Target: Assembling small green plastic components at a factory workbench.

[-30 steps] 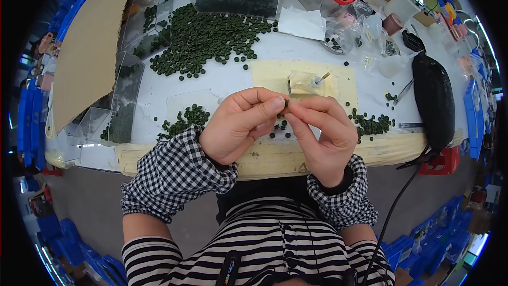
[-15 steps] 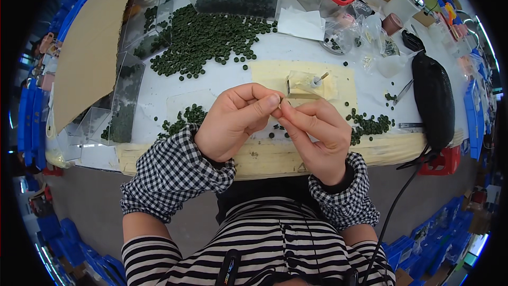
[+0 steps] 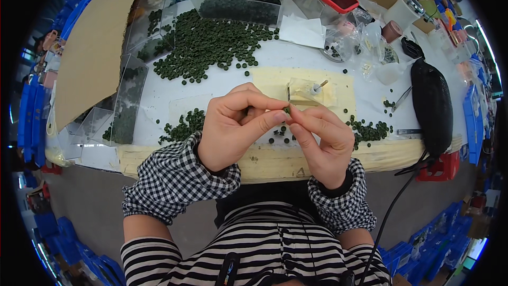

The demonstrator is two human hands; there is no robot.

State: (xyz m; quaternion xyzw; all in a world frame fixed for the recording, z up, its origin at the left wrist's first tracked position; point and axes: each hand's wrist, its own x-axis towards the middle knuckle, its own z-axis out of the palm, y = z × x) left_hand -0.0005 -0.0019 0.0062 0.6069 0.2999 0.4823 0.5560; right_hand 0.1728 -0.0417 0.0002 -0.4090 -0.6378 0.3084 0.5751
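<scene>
Above the white worktable (image 3: 296, 57), one small dark green disc (image 3: 287, 110) sits at the meeting point of both hands. Left hand (image 3: 230, 127): thumb and forefinger closed at the disc from its left. Right hand (image 3: 324, 142): thumb and forefinger come to it from the right; firm grip or mere touch, cannot tell. Neither hand clearly nearer. Disc's axis: too small and covered to read. Pale wrapped block (image 3: 304, 94), with a peg (image 3: 321, 85), lies just beyond, slightly right. Loose green discs (image 3: 370, 131) lie right of the right hand.
</scene>
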